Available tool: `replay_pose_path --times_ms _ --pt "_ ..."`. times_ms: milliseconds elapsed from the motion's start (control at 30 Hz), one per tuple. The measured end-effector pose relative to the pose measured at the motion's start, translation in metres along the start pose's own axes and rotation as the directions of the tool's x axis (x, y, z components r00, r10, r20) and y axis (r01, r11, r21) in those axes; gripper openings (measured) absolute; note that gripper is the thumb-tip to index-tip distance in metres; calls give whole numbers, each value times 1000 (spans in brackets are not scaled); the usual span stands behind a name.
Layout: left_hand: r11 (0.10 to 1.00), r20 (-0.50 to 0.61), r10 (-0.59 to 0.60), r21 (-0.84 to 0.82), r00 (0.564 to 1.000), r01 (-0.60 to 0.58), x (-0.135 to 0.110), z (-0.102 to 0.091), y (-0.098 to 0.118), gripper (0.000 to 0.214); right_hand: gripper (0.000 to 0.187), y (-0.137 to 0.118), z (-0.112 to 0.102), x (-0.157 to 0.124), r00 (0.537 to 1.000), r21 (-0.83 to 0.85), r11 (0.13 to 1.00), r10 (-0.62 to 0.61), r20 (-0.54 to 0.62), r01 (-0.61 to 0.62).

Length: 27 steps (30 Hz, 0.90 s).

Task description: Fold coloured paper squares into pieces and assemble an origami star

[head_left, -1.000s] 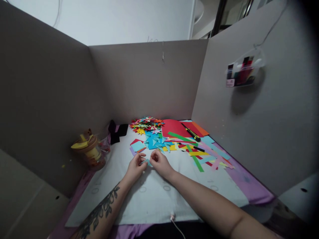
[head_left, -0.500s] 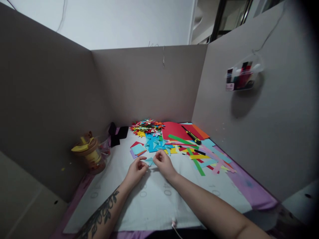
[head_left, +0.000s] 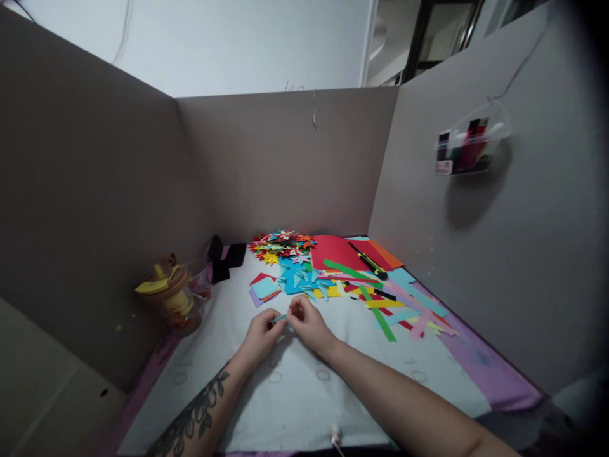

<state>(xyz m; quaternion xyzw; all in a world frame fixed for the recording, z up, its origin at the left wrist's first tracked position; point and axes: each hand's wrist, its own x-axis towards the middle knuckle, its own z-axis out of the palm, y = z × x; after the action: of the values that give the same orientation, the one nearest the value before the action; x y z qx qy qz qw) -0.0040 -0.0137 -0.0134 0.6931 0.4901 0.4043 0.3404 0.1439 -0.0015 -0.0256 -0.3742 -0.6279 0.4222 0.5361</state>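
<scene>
Both hands meet over the white cutting mat [head_left: 295,400], pinching a small light-blue folded paper piece [head_left: 281,318] between their fingertips. My left hand [head_left: 261,335] grips its left end and my right hand [head_left: 308,325] its right end, fingers closed. Just beyond the hands lie blue folded paper pieces [head_left: 297,279] and a small stack of paper squares [head_left: 264,289]. A heap of finished multicoloured paper stars [head_left: 281,245] sits farther back.
Coloured paper strips [head_left: 380,301] and red sheets [head_left: 340,251] cover the right side, with a yellow-black utility knife [head_left: 368,260] on them. A yellow-lidded jar [head_left: 169,298] stands at left, a black object [head_left: 226,257] behind it. Cardboard walls enclose three sides; a clear pouch [head_left: 469,149] hangs on the right wall.
The hands have drawn closer together and the blue piece, spread flatter half a second ago, is now pinched narrow between them. The view shifted slightly.
</scene>
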Motion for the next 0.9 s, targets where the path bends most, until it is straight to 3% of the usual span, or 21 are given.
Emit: replay_pose_path --times_ms 133,233,467,567,700,900 --pt "1000 34 23 -2 999 -23 -1 1 1 20 12 -2 0 -1 1000 55 998 18 11 -19" --pt "999 42 -22 -37 999 23 -1 2 2 21 10 -4 0 0 1000 63 998 12 -10 -11" --pt "996 30 -61 -59 998 63 0 0 0 18 11 4 -7 8 984 103 994 47 -172 -29" --pt "996 -30 -68 -64 997 66 1 -1 -1 18 12 7 -11 11 978 99 995 40 -203 -20" --pt "994 -148 -40 -108 988 24 1 -1 2 16 8 3 -10 6 994 40 999 -1 -106 5" --pt "999 -97 -15 -37 995 11 0 -1 5 17 8 -4 0 -1 1000 -47 999 -15 13 16"
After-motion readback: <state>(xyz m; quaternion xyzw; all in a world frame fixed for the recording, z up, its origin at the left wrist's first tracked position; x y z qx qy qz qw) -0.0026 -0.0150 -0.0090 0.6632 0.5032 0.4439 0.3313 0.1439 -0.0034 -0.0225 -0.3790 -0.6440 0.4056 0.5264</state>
